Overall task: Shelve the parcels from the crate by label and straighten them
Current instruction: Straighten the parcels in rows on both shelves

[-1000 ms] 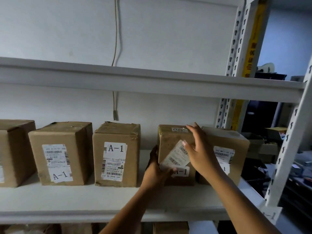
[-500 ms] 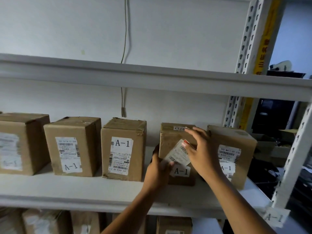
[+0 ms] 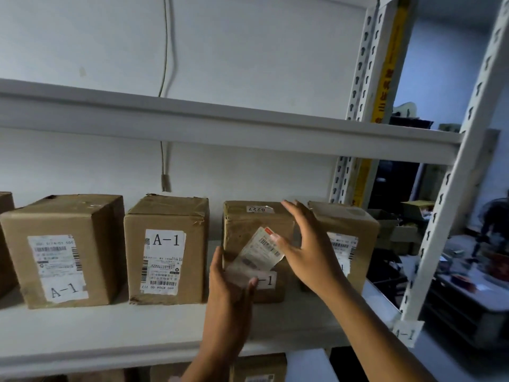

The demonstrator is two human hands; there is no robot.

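Both arms reach up from below to one box (image 3: 256,230) on the shelf (image 3: 110,334). The left hand (image 3: 228,282) cups its lower left corner, thumb over the front by the A-1 tag, fingers around the side. The right hand (image 3: 305,244) is spread flat at its right edge, fingers pointing up, thumb on a slanted label (image 3: 261,250). Whether that palm presses the cardboard, I cannot tell. Another box (image 3: 349,238) stands just right of it, two more (image 3: 165,249) to the left.
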